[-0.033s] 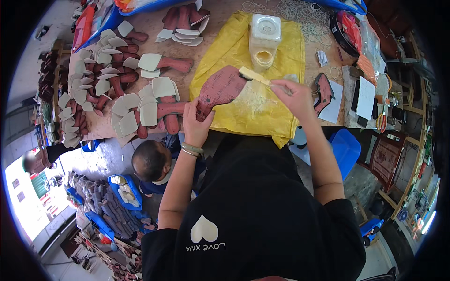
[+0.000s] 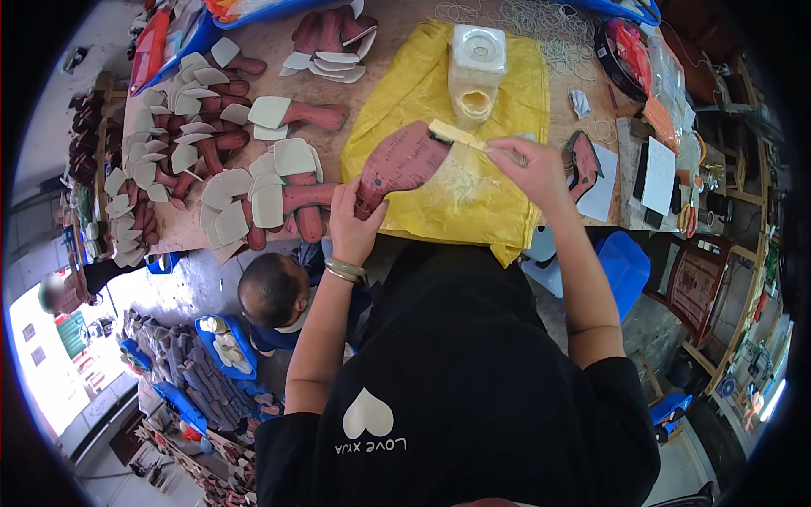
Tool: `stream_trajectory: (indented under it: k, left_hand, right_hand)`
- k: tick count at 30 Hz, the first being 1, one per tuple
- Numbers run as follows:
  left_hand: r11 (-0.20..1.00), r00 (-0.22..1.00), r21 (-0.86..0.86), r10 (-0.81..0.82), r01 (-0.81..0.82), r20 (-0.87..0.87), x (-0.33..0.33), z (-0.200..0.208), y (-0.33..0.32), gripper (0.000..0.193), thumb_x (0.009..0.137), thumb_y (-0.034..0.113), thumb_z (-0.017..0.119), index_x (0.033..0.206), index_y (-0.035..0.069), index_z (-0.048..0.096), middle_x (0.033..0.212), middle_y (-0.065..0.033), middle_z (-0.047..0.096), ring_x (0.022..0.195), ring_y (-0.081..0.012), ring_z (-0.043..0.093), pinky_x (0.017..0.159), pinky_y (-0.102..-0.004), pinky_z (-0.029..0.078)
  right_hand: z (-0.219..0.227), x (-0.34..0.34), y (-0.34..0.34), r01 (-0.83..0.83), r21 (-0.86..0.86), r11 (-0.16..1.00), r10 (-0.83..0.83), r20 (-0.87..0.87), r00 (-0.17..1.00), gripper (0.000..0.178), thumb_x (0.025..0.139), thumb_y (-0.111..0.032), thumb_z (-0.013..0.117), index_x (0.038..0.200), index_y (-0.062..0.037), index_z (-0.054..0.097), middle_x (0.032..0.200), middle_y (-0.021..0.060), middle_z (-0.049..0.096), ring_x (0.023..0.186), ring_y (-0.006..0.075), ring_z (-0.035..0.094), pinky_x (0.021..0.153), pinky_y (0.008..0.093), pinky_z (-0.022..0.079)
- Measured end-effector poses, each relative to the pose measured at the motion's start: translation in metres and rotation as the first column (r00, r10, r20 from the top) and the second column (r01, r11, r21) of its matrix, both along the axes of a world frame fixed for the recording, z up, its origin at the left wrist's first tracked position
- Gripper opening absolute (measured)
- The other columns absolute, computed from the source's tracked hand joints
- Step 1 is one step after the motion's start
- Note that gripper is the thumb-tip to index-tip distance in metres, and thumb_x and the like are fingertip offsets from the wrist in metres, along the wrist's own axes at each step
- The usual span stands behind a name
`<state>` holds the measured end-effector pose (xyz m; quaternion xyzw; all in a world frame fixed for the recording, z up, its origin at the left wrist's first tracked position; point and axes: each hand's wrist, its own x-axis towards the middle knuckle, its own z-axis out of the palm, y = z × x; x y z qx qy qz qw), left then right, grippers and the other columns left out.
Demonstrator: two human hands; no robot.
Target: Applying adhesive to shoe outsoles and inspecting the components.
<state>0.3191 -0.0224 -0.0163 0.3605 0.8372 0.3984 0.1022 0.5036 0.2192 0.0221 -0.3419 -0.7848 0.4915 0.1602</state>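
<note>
My left hand [image 2: 356,218] is closed around the narrow end of a reddish-brown insole [image 2: 404,165], its wide end tilted up over a yellow plastic sheet [image 2: 498,215]. Between the fingers of my right hand [image 2: 534,169] is a pale-handled brush [image 2: 460,136]. Its dark bristles touch the insole's far right edge. Just beyond the brush, a whitish plastic container [image 2: 479,55] lies on the sheet, its round opening facing me. Dried whitish residue marks the sheet below the brush.
Stacks of insoles with pale pads [image 2: 270,207] cover the table's left. To the right lie a dark-edged insole [image 2: 583,165], white paper [image 2: 601,190] and orange-handled scissors [image 2: 688,218]. Tangled cord [image 2: 562,38] lies at the back. A child [image 2: 274,291] is beside my left arm.
The insole's wide end has shifted slightly right and down. My right hand has risen a little, with the brush moving slightly left along the edge.
</note>
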Motion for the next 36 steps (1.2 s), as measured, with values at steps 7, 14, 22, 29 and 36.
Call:
stream_trajectory:
  k: [7, 14, 22, 29, 36]
  left_hand:
    - [0.969, 0.967, 0.032, -0.247, 0.245, 0.056, 0.000, 0.000, 0.005, 0.052, 0.069, 0.011, 0.077, 0.117, 0.004, 0.058, 0.093, -0.0120, 0.056, 0.089, -0.0280, 0.056, 0.079, -0.0351, 0.046]
    - [0.974, 0.976, 0.077, -0.215, 0.214, 0.011, 0.001, 0.000, 0.009, 0.053, 0.068, 0.008, 0.077, 0.117, 0.004, 0.058, 0.091, -0.0108, 0.055, 0.086, -0.0272, 0.055, 0.077, -0.0340, 0.046]
    - [0.993, 0.984, 0.077, 0.077, -0.090, 0.163, 0.009, -0.027, 0.005, 0.056, 0.071, 0.011, 0.078, 0.120, 0.000, 0.054, 0.097, -0.0114, 0.054, 0.089, -0.0246, 0.055, 0.081, -0.0325, 0.046]
    - [0.960, 0.940, 0.063, 0.253, -0.274, 0.229, 0.012, -0.027, 0.026, 0.057, 0.072, 0.013, 0.078, 0.121, -0.002, 0.052, 0.102, -0.0116, 0.053, 0.091, -0.0231, 0.055, 0.081, -0.0321, 0.046]
    - [0.940, 0.915, 0.083, 0.300, -0.332, 0.270, 0.015, -0.037, 0.032, 0.056, 0.074, 0.011, 0.077, 0.122, -0.001, 0.051, 0.105, -0.0119, 0.052, 0.092, -0.0224, 0.055, 0.082, -0.0313, 0.046]
  right_hand:
    - [0.045, -0.045, 0.034, -0.565, 0.200, 0.801, 0.545, 0.147, 0.825, 0.022, 0.081, -0.023, 0.068, 0.096, -0.0067, 0.071, 0.085, 0.0093, 0.071, 0.076, 0.0176, 0.067, 0.071, 0.0280, 0.051]
    - [0.040, -0.057, 0.044, -0.571, 0.321, 0.756, 0.568, 0.113, 0.815, 0.024, 0.078, -0.032, 0.066, 0.089, -0.0120, 0.072, 0.075, 0.0109, 0.067, 0.068, 0.0281, 0.064, 0.062, 0.0361, 0.049]
    - [-0.009, 0.010, 0.014, -0.145, 0.078, 0.986, 0.123, 0.235, 0.964, 0.024, 0.083, -0.028, 0.066, 0.097, -0.0088, 0.071, 0.078, 0.0118, 0.069, 0.069, 0.0188, 0.066, 0.063, 0.0291, 0.050]
    - [-0.012, -0.002, -0.038, 0.038, 0.111, 0.993, -0.032, -0.054, 0.998, 0.021, 0.083, -0.019, 0.068, 0.098, -0.0049, 0.069, 0.088, 0.0107, 0.070, 0.075, 0.0196, 0.068, 0.067, 0.0275, 0.052]
    - [-0.009, -0.038, -0.024, -0.071, 0.381, 0.922, 0.102, -0.062, 0.993, 0.019, 0.083, -0.018, 0.067, 0.098, -0.0058, 0.068, 0.087, 0.0124, 0.069, 0.074, 0.0275, 0.067, 0.065, 0.0321, 0.053]
